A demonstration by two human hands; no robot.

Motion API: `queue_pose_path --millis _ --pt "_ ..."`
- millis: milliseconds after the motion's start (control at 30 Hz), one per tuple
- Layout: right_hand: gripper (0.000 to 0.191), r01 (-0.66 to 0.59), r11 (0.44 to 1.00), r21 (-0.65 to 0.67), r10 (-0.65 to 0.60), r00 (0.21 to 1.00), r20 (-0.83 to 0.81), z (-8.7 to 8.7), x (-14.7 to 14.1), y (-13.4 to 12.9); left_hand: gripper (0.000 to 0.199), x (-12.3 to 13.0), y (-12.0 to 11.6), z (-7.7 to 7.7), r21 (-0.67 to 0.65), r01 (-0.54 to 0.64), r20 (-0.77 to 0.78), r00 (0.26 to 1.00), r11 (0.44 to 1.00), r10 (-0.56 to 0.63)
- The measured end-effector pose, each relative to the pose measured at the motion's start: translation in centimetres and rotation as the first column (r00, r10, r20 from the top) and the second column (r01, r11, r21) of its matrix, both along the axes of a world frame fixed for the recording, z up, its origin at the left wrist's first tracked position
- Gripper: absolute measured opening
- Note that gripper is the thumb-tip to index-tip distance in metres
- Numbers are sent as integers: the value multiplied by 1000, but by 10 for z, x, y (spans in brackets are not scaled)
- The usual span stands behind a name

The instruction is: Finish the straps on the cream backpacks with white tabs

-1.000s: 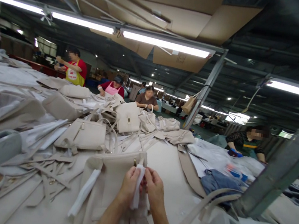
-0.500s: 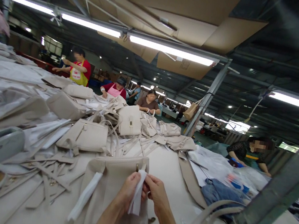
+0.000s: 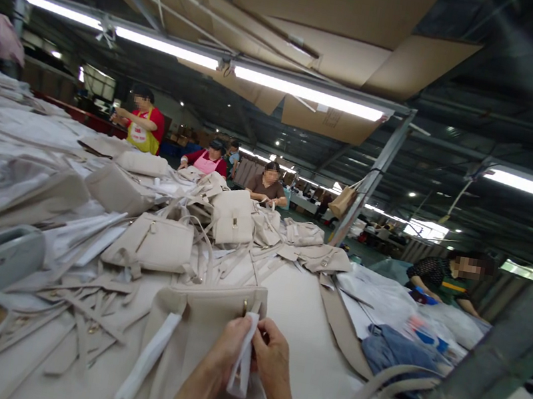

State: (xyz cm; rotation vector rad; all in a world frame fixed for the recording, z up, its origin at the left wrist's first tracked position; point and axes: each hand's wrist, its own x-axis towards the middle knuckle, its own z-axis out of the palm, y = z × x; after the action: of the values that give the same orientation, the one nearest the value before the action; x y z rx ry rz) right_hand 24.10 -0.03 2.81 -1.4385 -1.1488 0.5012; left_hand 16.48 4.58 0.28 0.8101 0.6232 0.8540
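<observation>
white strip opening into two layers between your hands

you are holding a white strip (image 3: 244, 375) upright, leaning a little, over the front of a beige bag (image 3: 206, 325). the strip's lower part is now showing as two layers with a narrow gap between them, where half a second ago it was looking flatter and wider. its lower end is hanging free below your fingers. this is suggesting that the strip is being folded or shaped rather than put down, though its inside is staying too small to read.

your left hand (image 3: 227, 348) is pinching the strip near its top, from the left. your right hand (image 3: 272, 355) is curling in narrow, its fingertips meeting the strip's upper right edge; whether they are gripping it, you cannot tell from this view.

the bag is lying on the table (image 3: 299, 312), right under your hands, its brass fitting (image 3: 245, 305) showing just above the strip. a white roll (image 3: 147, 359) is slanting down the bag's left side, apart from your hands.

farther left, loose straps (image 3: 89, 316) are crossing each other. beyond the bag, more bags (image 3: 158, 243) are piling together, and people (image 3: 268, 186) are working behind them.
</observation>
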Motion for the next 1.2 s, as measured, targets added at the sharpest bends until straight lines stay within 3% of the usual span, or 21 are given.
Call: queue_pose_path --millis 200,333,500,667,800,900,1000,1067,1133,1200 --pt "34 -127 988 -84 120 990 -77 8 12 -5 50 4 -7 5 67 -77 -53 995 995 81" --pt "39 -142 981 -130 124 982 -141 10 13 0 51 3 -8 9 88 -95 -74 992 992 102" --pt "31 43 995 -87 -50 995 -81 6 2 8 47 2 -11 14 75 -85 -102 990 994 93" --pt "24 266 963 -51 -263 963 63 6 6 14 32 -2 -19 16 49 -45 -110 993 998 50" --pt "24 306 950 -69 -295 946 134 10 6 15 21 -8 -23 16 40 -52 -146 988 998 58" --pt "23 268 958 -102 -250 955 160 15 5 7 19 -11 -24 16 83 -65 -173 982 994 79" --pt "18 204 971 -126 -180 967 181 25 16 -26 17 -12 -23 16 98 -80 -169 981 992 96" --pt "17 205 970 -129 -178 965 192 33 36 -66 17 -13 -22 15 88 -97 -179 978 991 111" --pt "23 283 950 -134 -254 947 198 42 66 -117 18 -12 -22 16 78 -96 -195 975 992 110" --pt "31 436 888 -147 -406 893 195 47 101 -169 18 -10 -21 17 78 -89 -209 972 993 104"
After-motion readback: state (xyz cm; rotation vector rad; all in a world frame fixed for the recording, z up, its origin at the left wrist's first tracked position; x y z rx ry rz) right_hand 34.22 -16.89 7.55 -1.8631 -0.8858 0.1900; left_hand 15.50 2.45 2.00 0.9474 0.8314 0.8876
